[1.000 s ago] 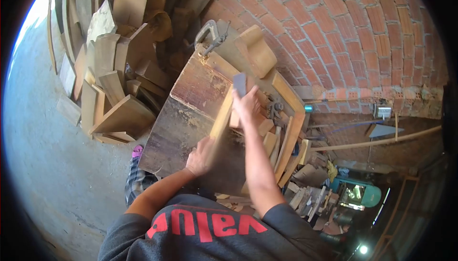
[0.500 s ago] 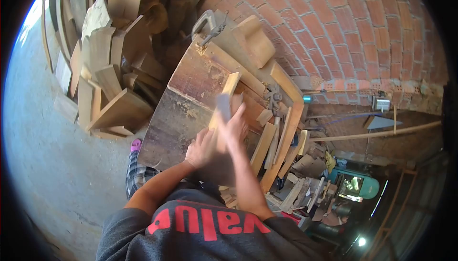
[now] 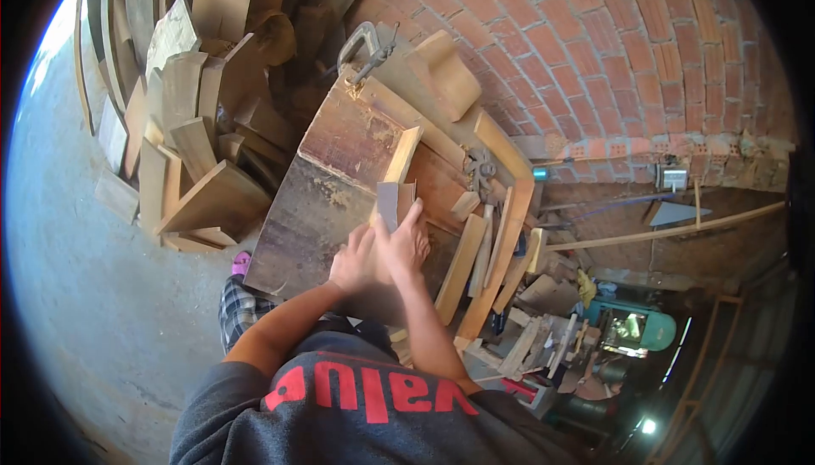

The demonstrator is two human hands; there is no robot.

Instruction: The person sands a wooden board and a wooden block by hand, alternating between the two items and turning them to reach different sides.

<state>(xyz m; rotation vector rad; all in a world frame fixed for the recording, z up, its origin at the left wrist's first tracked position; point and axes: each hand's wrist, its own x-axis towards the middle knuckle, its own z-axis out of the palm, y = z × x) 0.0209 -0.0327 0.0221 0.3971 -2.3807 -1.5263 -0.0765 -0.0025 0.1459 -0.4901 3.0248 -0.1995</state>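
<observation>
My right hand (image 3: pixel 404 248) is closed around a sanding block (image 3: pixel 396 202), a small block with a brownish-grey sheet over it. The block lies on a pale wooden strip (image 3: pixel 405 152) that runs lengthwise on the worn workbench (image 3: pixel 310 189). Beside it, my left hand (image 3: pixel 353 259) grips the near part of the strip, its fingers bent over the edge. Both hands and the block hide much of the strip's near end.
A C-clamp (image 3: pixel 367 50) sits at the bench's far corner, near a curved wooden piece (image 3: pixel 446 74). Wood offcuts (image 3: pixel 195 142) are heaped on the left. Long wooden pieces (image 3: pixel 501 253) lie on the right, and a brick wall (image 3: pixel 586 49) stands behind.
My right hand and the sanding block have moved nearer to me along the strip. My left hand stays at about the same place on the wood.
</observation>
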